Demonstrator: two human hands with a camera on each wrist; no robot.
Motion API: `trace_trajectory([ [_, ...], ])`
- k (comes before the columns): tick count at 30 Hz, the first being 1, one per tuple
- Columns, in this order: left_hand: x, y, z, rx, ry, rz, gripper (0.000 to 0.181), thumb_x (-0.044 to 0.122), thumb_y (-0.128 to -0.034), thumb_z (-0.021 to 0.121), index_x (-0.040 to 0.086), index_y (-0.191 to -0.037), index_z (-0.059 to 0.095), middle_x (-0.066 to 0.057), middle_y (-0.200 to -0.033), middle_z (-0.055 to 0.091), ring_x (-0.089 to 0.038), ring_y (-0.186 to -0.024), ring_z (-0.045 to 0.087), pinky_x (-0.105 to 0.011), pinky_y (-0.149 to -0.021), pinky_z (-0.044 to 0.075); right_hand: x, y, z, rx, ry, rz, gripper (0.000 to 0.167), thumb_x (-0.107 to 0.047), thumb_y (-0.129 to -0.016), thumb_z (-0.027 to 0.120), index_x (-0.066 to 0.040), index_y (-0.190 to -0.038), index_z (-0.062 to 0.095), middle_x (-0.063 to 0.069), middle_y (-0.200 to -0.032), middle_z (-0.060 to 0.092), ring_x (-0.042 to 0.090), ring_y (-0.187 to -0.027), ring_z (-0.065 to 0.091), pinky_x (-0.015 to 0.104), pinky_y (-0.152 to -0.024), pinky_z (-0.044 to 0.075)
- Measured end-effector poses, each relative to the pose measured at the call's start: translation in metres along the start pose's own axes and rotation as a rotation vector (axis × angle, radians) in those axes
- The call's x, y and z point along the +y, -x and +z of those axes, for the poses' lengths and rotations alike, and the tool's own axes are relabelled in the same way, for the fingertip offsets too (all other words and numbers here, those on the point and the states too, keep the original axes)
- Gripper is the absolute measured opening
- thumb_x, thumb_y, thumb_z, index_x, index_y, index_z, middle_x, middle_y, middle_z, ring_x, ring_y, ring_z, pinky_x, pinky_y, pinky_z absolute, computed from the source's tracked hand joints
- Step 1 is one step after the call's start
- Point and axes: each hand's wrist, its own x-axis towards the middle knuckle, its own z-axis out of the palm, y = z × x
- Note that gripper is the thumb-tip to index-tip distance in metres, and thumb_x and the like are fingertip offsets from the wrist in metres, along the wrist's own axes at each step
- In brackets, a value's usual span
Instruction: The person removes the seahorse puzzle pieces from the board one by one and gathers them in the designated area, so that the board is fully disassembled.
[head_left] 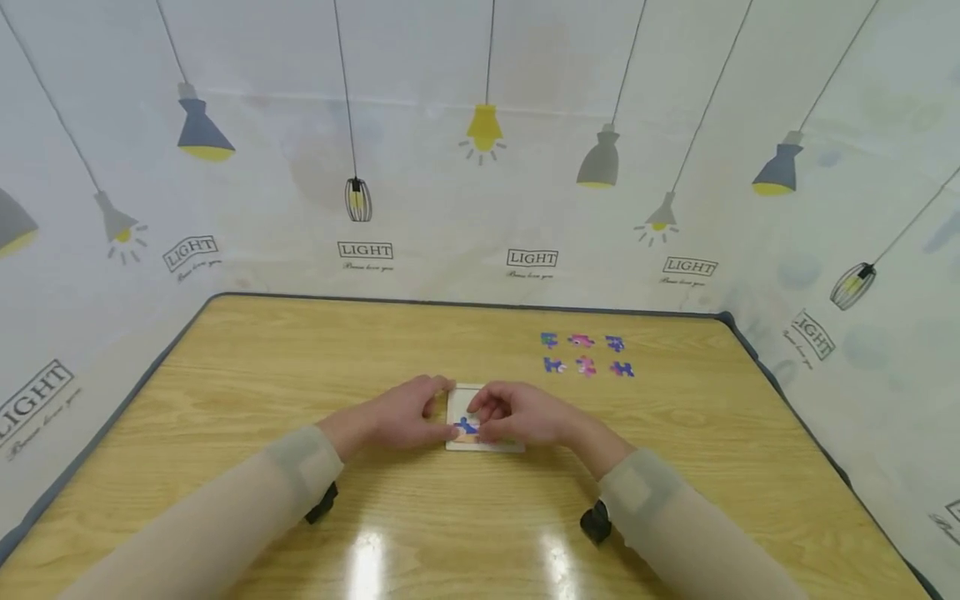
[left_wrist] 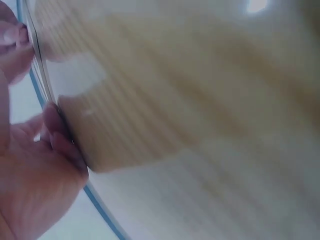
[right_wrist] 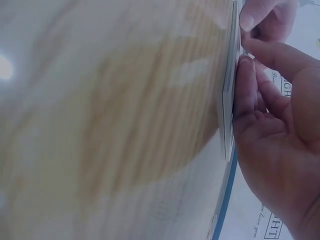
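Note:
A small white puzzle tray lies on the table between the two hands in the head view. A blue puzzle piece with a paler lower edge sits at its lower left. My left hand holds the tray's left side, fingers at the upper corner and thumb by the piece. Over the tray's right part is my right hand, its thumb low near the piece and its loosely bent fingers apart from the thumb. Both wrist views show the tray edge-on, with the right hand against it; what lies beneath the fingers is hidden.
Two short rows of loose puzzle pieces, among them a pink one and a blue one, lie beyond the right hand. The wooden table has a dark edge and meets a lamp-printed backdrop at the back and sides.

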Motion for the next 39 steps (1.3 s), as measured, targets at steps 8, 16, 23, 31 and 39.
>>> trace_trajectory([
  [8,-0.003,0.000,-0.011,-0.084,-0.007,0.046,0.095,0.044,-0.0954,0.084,0.002,-0.168,0.039,-0.005,-0.104,0.053,-0.018,-0.094,0.049,-0.034,-0.084,0.041,-0.012,-0.003,0.003,-0.051,0.100,0.036,0.039,-0.022,-0.098,0.085,-0.015,-0.132,0.068,0.002,-0.106,0.062,0.017,-0.098,0.056,0.032,-0.089,0.048],
  [16,-0.005,-0.002,-0.013,-0.093,0.025,0.056,0.096,0.042,-0.0952,0.087,-0.001,-0.167,0.039,-0.005,-0.105,0.056,-0.017,-0.094,0.050,-0.032,-0.083,0.043,-0.014,-0.005,0.007,-0.047,0.120,0.048,0.034,-0.014,-0.101,0.078,-0.013,-0.133,0.068,0.001,-0.104,0.061,0.016,-0.095,0.056,0.033,-0.088,0.047],
  [23,-0.006,-0.003,-0.011,-0.091,0.029,0.050,0.095,0.041,-0.0953,0.087,0.000,-0.167,0.039,-0.005,-0.105,0.056,-0.018,-0.094,0.050,-0.032,-0.082,0.042,-0.014,-0.005,0.010,-0.050,0.087,0.033,0.032,-0.007,-0.102,0.074,-0.007,-0.132,0.065,0.003,-0.105,0.058,0.016,-0.095,0.053,0.031,-0.087,0.045],
  [31,-0.006,-0.004,-0.012,-0.089,0.025,0.060,0.095,0.040,-0.0953,0.087,-0.002,-0.166,0.040,-0.005,-0.102,0.055,-0.017,-0.092,0.050,-0.031,-0.081,0.042,-0.016,-0.002,0.010,-0.052,0.079,0.014,0.033,-0.006,-0.101,0.073,-0.007,-0.132,0.061,0.004,-0.107,0.057,0.016,-0.097,0.052,0.031,-0.088,0.045],
  [39,-0.005,-0.002,-0.012,-0.082,0.017,0.064,0.095,0.040,-0.0952,0.088,-0.003,-0.166,0.040,-0.005,-0.102,0.055,-0.017,-0.092,0.050,-0.031,-0.082,0.042,-0.015,-0.002,0.009,-0.055,0.067,0.012,0.033,-0.006,-0.101,0.073,-0.009,-0.131,0.059,0.005,-0.108,0.056,0.018,-0.098,0.053,0.032,-0.089,0.044],
])
